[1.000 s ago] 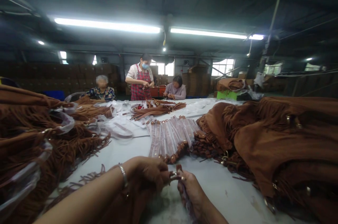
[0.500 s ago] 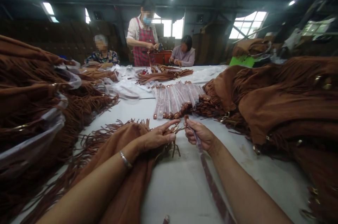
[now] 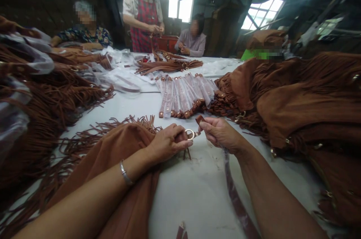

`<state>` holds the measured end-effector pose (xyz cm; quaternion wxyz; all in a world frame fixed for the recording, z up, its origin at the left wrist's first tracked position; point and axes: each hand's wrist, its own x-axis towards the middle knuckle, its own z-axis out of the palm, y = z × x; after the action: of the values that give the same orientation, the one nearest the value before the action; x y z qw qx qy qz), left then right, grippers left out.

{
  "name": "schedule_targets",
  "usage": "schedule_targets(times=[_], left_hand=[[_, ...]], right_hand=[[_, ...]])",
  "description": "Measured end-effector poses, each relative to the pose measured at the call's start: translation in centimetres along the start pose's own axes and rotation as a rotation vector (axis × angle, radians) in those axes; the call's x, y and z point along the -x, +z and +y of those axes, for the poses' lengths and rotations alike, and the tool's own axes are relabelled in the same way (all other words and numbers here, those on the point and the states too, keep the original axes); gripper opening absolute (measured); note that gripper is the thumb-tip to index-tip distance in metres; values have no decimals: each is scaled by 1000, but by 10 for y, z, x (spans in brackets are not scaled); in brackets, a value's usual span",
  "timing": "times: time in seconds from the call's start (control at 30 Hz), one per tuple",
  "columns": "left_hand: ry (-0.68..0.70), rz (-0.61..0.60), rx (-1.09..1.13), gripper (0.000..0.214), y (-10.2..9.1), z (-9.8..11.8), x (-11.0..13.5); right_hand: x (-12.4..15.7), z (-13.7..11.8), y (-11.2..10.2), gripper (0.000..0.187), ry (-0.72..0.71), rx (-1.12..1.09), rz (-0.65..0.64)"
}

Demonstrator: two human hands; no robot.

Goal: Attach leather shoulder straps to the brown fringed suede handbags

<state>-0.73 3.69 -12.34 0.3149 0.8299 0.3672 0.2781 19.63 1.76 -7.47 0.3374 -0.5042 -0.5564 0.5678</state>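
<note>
Between finger and thumb, my left hand (image 3: pixel 169 142) pinches a gold metal ring (image 3: pixel 190 134) at the edge of a brown fringed suede bag (image 3: pixel 113 156), which lies under my left forearm. My right hand (image 3: pixel 221 133) is closed around the end of a brown strap (image 3: pixel 239 199). A short brown loop of the strap sticks up above the fingers, and its plastic-wrapped length trails down toward the front of the table. A small metal clasp shows between the ring and my right fingertips; whether it is hooked on the ring I cannot tell.
A row of plastic-wrapped straps (image 3: pixel 183 96) lies ahead on the white table (image 3: pixel 186 194). Brown fringed bags are piled at the right (image 3: pixel 296 100) and left (image 3: pixel 56 107). Across the table, a person in a checked apron (image 3: pixel 145 21) stands between two seated people.
My left fingers have closed from stretched out to pinching the ring. My right hand has turned and brought the strap's end beside it. The camera view has tipped down.
</note>
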Motion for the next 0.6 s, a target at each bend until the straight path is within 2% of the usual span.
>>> schedule_targets(times=[0.23, 0.43, 0.5, 0.6], left_hand=[[-3, 113, -104, 15, 7, -2, 1], [17, 196, -88, 26, 10, -8, 2], [45, 187, -80, 30, 10, -7, 3], [80, 88, -87, 21, 7, -3, 4]], right_hand=[[-9, 13, 16, 32, 97, -33, 1], [-11, 21, 30, 33, 108, -281, -19], [-12, 24, 30, 33, 113, -362, -63], [-13, 28, 27, 31, 149, -422, -162]])
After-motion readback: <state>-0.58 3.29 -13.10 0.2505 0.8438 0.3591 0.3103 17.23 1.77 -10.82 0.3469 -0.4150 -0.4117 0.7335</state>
